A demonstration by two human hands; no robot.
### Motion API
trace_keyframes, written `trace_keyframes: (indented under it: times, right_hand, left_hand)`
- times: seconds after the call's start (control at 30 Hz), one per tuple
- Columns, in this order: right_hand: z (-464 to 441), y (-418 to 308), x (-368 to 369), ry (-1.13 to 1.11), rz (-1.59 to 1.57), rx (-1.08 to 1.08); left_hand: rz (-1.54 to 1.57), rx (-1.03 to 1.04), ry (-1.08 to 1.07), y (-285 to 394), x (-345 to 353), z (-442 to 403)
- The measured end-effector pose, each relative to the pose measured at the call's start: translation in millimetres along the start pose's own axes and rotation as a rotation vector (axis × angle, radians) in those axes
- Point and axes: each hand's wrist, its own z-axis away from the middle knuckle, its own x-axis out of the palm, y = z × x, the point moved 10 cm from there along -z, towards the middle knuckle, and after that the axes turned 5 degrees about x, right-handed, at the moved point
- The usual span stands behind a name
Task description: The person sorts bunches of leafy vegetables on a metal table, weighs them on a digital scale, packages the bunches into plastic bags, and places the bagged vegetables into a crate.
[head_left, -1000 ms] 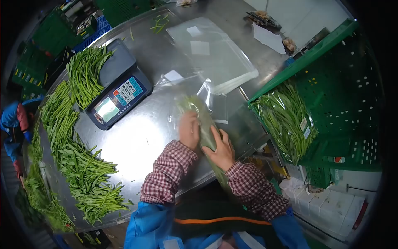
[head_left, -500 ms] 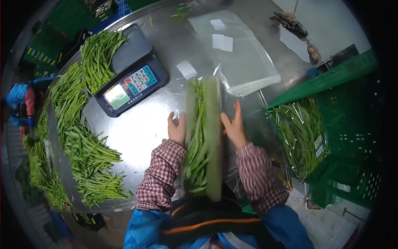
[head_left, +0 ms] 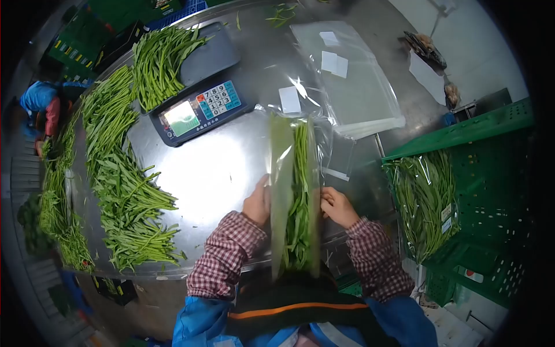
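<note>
A long trough with pale green translucent walls (head_left: 281,173) stands before me, holding leafy green stems (head_left: 299,196). Clear plastic film (head_left: 332,130) lies around its far end and right side. My left hand (head_left: 256,202) is at the left wall, fingers curled and partly hidden behind it. On the other side, my right hand (head_left: 339,206) has its fingers bent together against the right wall. What either hand pinches, if anything, does not show clearly.
At left are a digital scale (head_left: 196,111) with stems on its pan and heaped greens (head_left: 130,202). Flat clear bags (head_left: 358,87) and paper labels (head_left: 289,99) lie beyond the trough. A green crate (head_left: 462,130) with bagged greens (head_left: 425,202) is at right. Another person (head_left: 41,104) bends at far left.
Both hands have come closer to the trough, and the right hand's spread fingers have curled in. The trough's tilt looks different: more of its left wall shows now. The whole view has shifted.
</note>
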Motion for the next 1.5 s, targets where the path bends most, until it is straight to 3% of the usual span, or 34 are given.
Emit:
trace_keyframes:
  times: [0.03, 0.1, 0.2, 0.27, 0.33, 0.37, 0.43, 0.5, 0.53, 0.6, 0.63, 0.7, 0.73, 0.8, 0.9, 1.07, 1.13, 1.2, 1.3, 1.43, 1.5]
  right_hand:
    - [-2, 1, 11, -0.09, 0.161, -0.012]
    - [30, -23, 12, -0.06, 0.341, -0.019]
    - [83, -20, 8, -0.008, 0.305, -0.004]
    - [103, 7, 12, -0.042, 0.056, 0.148]
    - [100, 41, 8, 0.015, -0.201, 0.225]
    - [82, 24, -6, 0.145, -0.176, 0.039]
    - [46, 24, -20, 0.276, -0.398, 0.174]
    - [17, 22, 4, 0.069, -0.63, 0.466]
    - [15, 22, 21, -0.042, -0.744, 0.616]
    - [24, 22, 17, 0.074, -0.557, 0.39]
    - [27, 19, 13, 0.13, -0.454, 0.278]
    - [61, -5, 11, 0.194, -0.587, 0.16]
    - [79, -9, 8, 0.237, -0.664, 0.106]
    - [98, 31, 3, 0.302, -0.473, 0.21]
    - [100, 52, -12, 0.389, -0.25, 0.208]
    - [113, 52, -17, 0.331, -0.045, 0.146]
    - [124, 57, -14, 0.326, 0.061, 0.087]
    - [122, 76, -9, 0.294, -0.029, 0.134]
    - [107, 83, -19, 0.339, -0.192, 0.167]
    - [46, 49, -59, 0.412, -0.378, 0.258]
    - [-4, 51, -54, 0.336, -0.457, 0.326]
  left_hand:
    - [-0.033, 0.085, 0.016, 4, 0, 9]
    - [-0.1, 0.261, 0.053, 6, 7, 41]
    - [-0.111, 0.325, 0.14, 5, -3, 90]
    - [-0.171, 0.34, 0.141, 4, -4, 98]
    - [0.014, 0.273, 0.149, 0, -5, 79]
    - [0.107, 0.242, 0.156, 2, -8, 65]
    - [0.61, 0.051, 0.097, -12, -1, 32]
    - [0.713, -0.12, 0.038, -14, 10, 8]
    - [0.621, -0.015, 0.02, -2, 17, 2]
    - [0.581, 0.209, 0.054, 29, 21, 7]
    - [0.689, 0.234, 0.027, 37, 26, 21]
    - [0.818, 0.268, 0.075, 38, 24, 54]
    - [0.827, 0.148, 0.069, 17, 40, 59]
    - [0.837, -0.092, 0.052, -27, 74, 70]
    - [0.615, -0.099, 0.025, -30, 70, 80]
    - [0.37, 0.136, 0.141, 0, 26, 83]
    - [0.487, -0.005, 0.091, -14, 33, 89]
    - [0.442, -0.072, -0.087, -30, 50, 90]
    - [0.54, 0.14, 0.069, -31, 41, 64]
    - [1.028, -0.042, 0.171, -9, 1, -21]
    - [0.945, -0.14, 0.106, -11, 16, -77]
